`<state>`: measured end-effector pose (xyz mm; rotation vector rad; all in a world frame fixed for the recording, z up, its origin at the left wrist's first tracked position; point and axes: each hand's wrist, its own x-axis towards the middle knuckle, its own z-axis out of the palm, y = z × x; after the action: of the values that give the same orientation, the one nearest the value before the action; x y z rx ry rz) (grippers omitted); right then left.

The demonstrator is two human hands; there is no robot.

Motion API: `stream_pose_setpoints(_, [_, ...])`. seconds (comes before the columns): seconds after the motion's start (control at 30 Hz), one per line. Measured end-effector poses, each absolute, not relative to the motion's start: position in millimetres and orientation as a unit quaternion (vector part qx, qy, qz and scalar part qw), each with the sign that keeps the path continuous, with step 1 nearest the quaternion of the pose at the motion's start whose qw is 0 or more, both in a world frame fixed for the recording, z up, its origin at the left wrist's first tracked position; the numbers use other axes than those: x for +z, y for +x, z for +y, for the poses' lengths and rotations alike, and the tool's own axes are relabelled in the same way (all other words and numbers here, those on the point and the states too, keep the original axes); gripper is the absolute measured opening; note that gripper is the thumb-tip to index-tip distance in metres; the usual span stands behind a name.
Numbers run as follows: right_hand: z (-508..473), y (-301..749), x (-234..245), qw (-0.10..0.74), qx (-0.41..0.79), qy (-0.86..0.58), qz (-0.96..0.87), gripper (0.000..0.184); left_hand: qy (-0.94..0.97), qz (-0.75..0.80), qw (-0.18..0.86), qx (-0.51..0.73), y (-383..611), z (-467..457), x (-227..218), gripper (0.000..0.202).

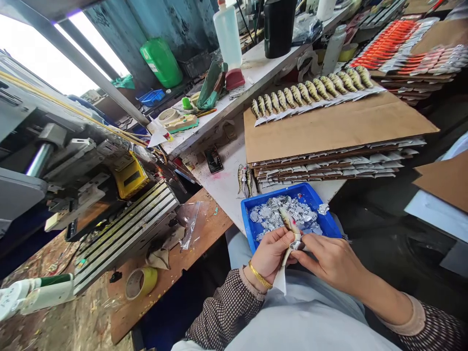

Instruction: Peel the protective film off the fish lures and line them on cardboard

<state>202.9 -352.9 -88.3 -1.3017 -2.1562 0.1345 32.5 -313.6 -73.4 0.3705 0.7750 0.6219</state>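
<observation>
My left hand (271, 253) is closed around a small fish-shaped lure (288, 222) with a white strip hanging below it. My right hand (329, 258) pinches silvery foil at the lure's lower end. Both hands are over my lap, just in front of a blue tray (314, 195) filled with scraps of silver foil. Two more lures (244, 179) lie on the white bench beyond the tray. A row of several finished lures (310, 92) lies on a cardboard sheet (336, 126) that tops a stack of similar layers.
A machine with a yellow part (127, 178) stands at the left over a wooden bench with a tape roll (141, 282). On the back shelf are a white bottle (227, 31), a black container (280, 27) and a green jug (161, 61). Orange and pink lures (402, 46) lie far right.
</observation>
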Motion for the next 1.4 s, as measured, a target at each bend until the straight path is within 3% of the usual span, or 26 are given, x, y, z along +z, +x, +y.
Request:
stream_pose_setpoints(0.6, [-348.2, 208.1, -86.6, 0.288, 0.073, -0.472, -0.83, 0.04, 0.181, 0.346, 0.879, 0.274, 31.4, -309.8, -72.0, 0.045])
stream_pose_setpoints(1.03, [-356.6, 194.2, -83.8, 0.291, 0.066, -0.535, -0.791, 0.044, 0.163, 0.374, 0.849, 0.335, 36.6, -312.1, -73.1, 0.046])
stream_pose_setpoints(1.4, [-358.3, 193.6, -81.2, 0.29, 0.296, -0.601, -0.684, 0.044, 0.164, 0.371, 0.805, 0.432, 40.8, -315.9, -77.7, 0.044])
